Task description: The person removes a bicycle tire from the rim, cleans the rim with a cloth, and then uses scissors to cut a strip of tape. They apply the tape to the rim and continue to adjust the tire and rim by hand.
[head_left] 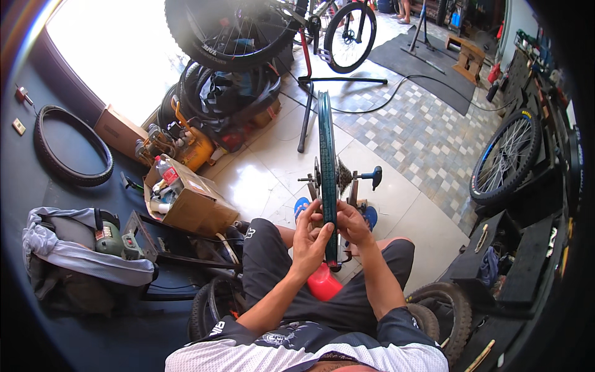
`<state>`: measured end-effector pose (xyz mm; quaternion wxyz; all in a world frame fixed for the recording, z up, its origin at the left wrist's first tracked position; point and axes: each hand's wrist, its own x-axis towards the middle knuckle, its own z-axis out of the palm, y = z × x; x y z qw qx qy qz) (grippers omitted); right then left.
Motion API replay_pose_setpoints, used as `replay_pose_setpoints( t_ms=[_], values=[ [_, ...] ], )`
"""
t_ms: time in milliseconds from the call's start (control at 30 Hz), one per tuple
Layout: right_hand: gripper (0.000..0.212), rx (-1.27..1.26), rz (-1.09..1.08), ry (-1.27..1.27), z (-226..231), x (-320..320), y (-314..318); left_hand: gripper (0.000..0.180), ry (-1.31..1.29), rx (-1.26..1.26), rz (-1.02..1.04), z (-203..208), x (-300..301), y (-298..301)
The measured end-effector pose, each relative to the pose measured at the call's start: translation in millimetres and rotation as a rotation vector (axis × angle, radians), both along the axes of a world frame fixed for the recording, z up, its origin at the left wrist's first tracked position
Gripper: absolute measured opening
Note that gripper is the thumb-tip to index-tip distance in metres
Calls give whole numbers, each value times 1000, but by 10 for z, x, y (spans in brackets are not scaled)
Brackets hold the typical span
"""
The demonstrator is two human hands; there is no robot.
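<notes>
A bicycle wheel with a bare teal-green rim [326, 139] stands upright before me, edge on, in a metal stand [353, 192]. Its cassette [344, 178] shows on the right of the rim, and a black T-shaped handle [372, 178] sticks out beyond it. My left hand [310, 240] grips the rim's near part from the left, thumb lying against it. From the right, my right hand [352, 224] closes on the same stretch with bent fingers; its fingertips are partly hidden. Below the hands, a red plastic object [325, 284] sits between my legs.
A bicycle hangs on a repair stand [308, 87] ahead. To the left are an open cardboard box [192, 201] of bottles, an orange air compressor [193, 149] and a loose tire [73, 146]. A wheel with tire [507, 158] leans at the right. A cable [396, 99] crosses the tiled floor.
</notes>
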<state>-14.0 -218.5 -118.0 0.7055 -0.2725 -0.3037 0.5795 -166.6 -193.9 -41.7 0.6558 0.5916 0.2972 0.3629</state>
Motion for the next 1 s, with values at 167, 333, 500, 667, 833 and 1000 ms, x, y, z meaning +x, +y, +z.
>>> replay_pose_setpoints(
  t_ms=[167,333,500,667,833,1000],
  values=[
    [52,-11,-3,-29,-137,65,36,29,2,46,-19,-191,17,11],
    [54,51,9,131,43,94,-35,30,-89,-92,14,-49,83,50],
    [51,-23,4,-70,-68,124,-9,33,-35,66,-9,-216,57,48],
    [51,8,34,27,-56,104,-32,30,-148,-88,33,-39,67,-25],
    [51,-52,90,-4,-194,191,-90,32,-52,45,-22,-250,11,-43],
    [55,-54,79,-1,-4,93,-58,25,-7,4,9,-82,-16,-77]
  ],
)
